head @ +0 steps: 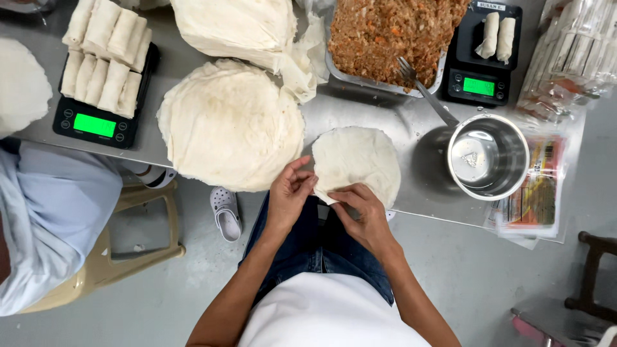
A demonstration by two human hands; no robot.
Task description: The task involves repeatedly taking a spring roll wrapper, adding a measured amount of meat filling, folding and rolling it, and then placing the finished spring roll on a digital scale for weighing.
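A thin round white wrapper [357, 160] lies on the steel table [398, 122] near its front edge. My left hand [289, 193] pinches the wrapper's left rim. My right hand [363, 209] grips its lower edge with fingers curled over it. To the left sits a big stack of round wrappers [231, 125]. Behind it rests a tray of brown minced filling [385, 35] with a fork [424, 90] leaning out of it.
An empty steel pot [488, 156] stands to the right. Two black scales, one at the left [96, 122] and one at the right [482, 80], hold rolled wrappers. Another person in light blue [51, 212] sits at the left on a tan plastic chair [128, 254].
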